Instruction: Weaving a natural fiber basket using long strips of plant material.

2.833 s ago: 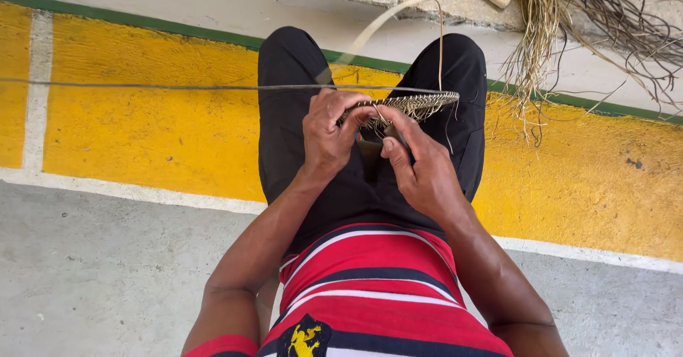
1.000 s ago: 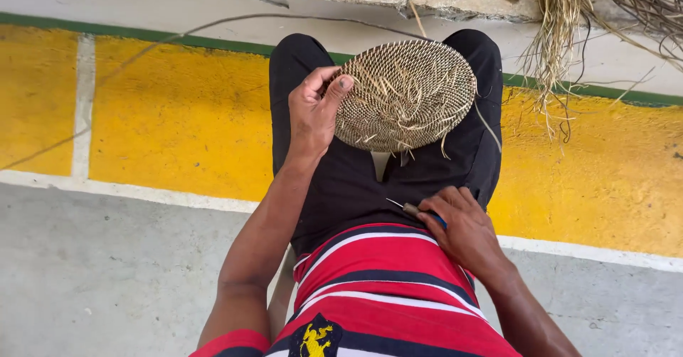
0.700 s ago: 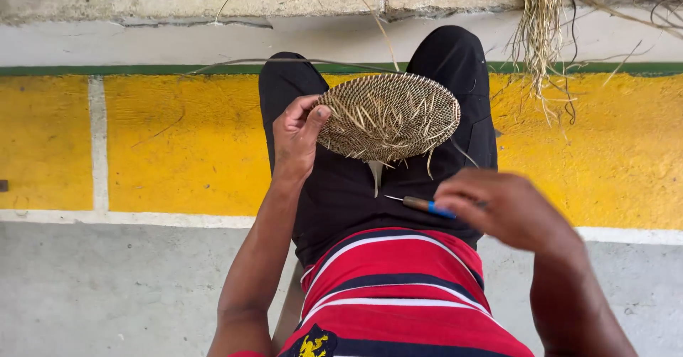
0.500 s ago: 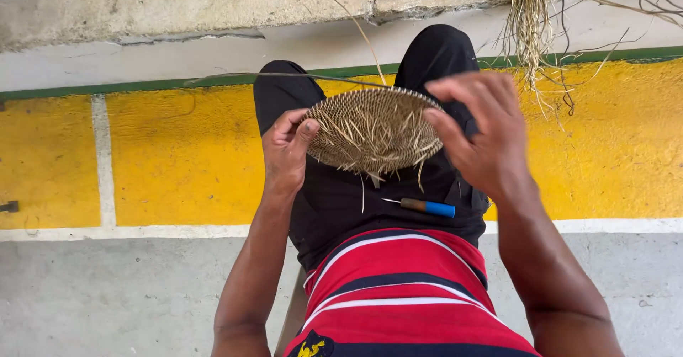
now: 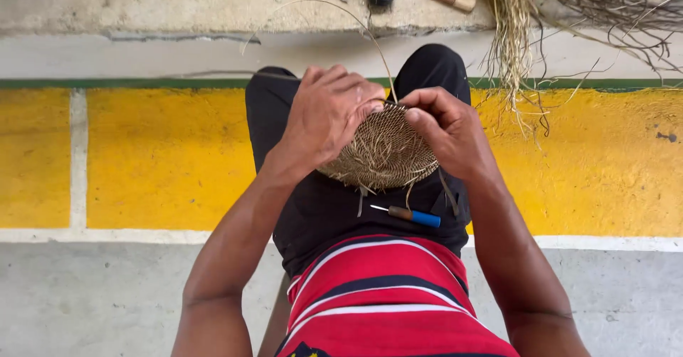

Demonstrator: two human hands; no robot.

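Both hands are working a round woven disc (image 5: 384, 154) in the middle of the frame, propped on the lap so it's sitting steady. The left hand (image 5: 329, 119) is gripping the disc's left rim, fingers curled over it, while the right hand (image 5: 447, 131) is pinching a thin strand at the top edge, probably to keep it taut. A small blue-handled tool (image 5: 409, 216) is lying on the thigh just below, within easy reach. Loose dry fibres (image 5: 512, 30) are hanging at upper right. No labels showing anywhere.

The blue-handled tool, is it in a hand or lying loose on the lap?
Lying loose: the blue-handled tool rests on the lap, while both hands grip the woven disc above it.
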